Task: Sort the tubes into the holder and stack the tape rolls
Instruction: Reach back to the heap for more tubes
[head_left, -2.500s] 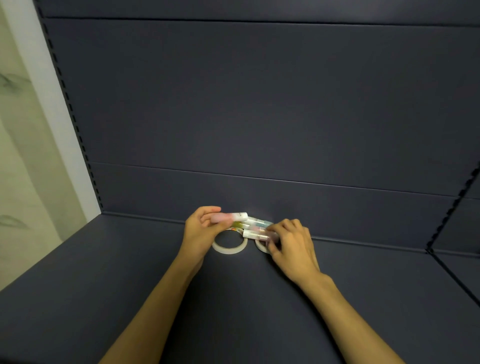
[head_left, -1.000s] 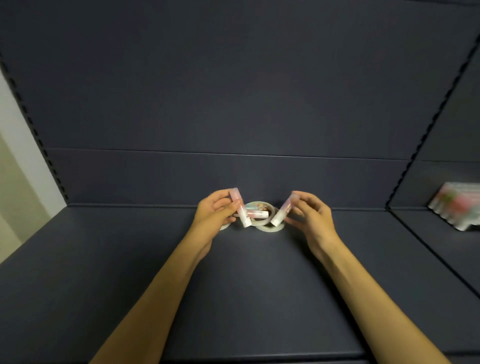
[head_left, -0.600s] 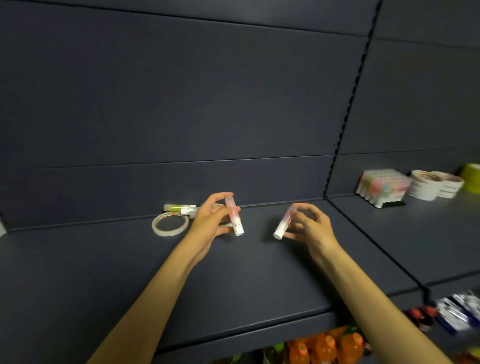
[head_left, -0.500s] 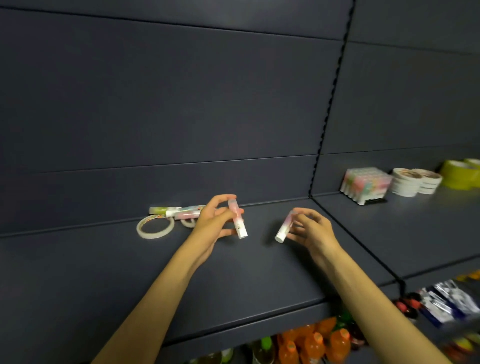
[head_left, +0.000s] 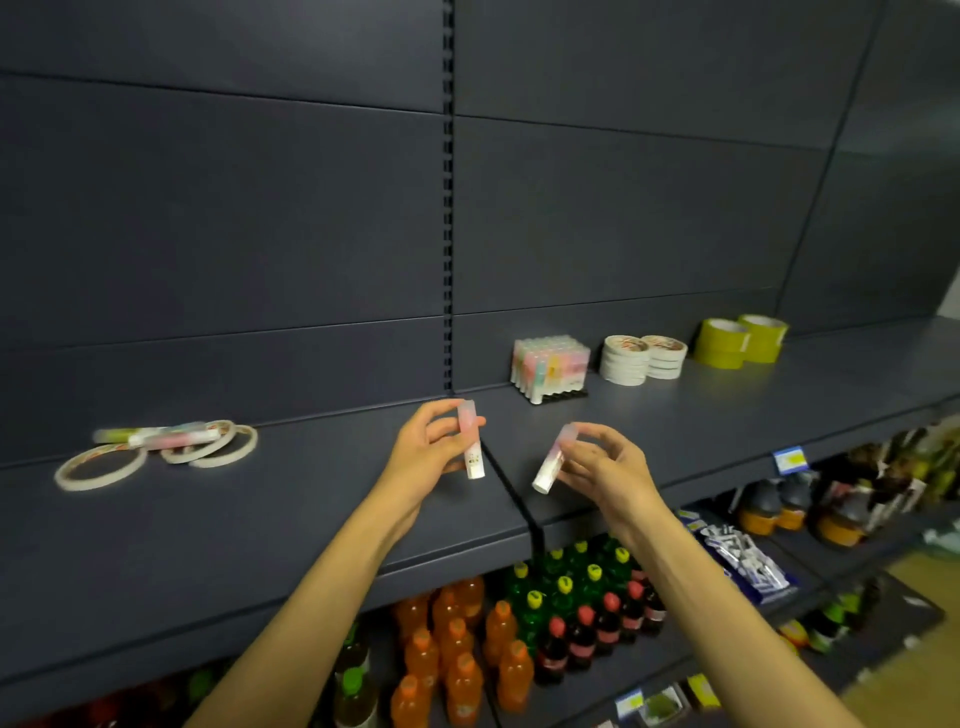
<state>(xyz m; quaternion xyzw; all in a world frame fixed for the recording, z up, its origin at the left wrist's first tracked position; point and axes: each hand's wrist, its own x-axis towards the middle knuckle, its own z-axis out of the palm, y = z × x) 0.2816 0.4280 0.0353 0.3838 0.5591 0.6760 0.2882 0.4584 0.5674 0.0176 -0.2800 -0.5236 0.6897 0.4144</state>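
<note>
My left hand (head_left: 423, 449) grips a pink-and-white tube (head_left: 470, 441), held nearly upright above the shelf. My right hand (head_left: 605, 467) grips a second pink tube (head_left: 553, 458), tilted with its white end down to the left. Both hover over the seam between two shelf sections. Further right at the back stands the tube holder (head_left: 550, 365), packed with pastel tubes, and beside it two stacks of white tape rolls (head_left: 641, 357). Far left on the shelf lie loose tape rolls (head_left: 101, 466) and a few more tubes (head_left: 156, 436) resting across some of them.
Two yellow tape rolls (head_left: 740, 340) sit on the shelf at the far right. The dark shelf (head_left: 260, 519) has a front edge below my wrists. Under it stand orange, green and red drink bottles (head_left: 519, 634) and packaged goods (head_left: 748, 564).
My view and both hands, each carrying a tube, have swung rightward away from the loose rolls and tubes, now far left. The holder and stacked rolls have come nearer the centre.
</note>
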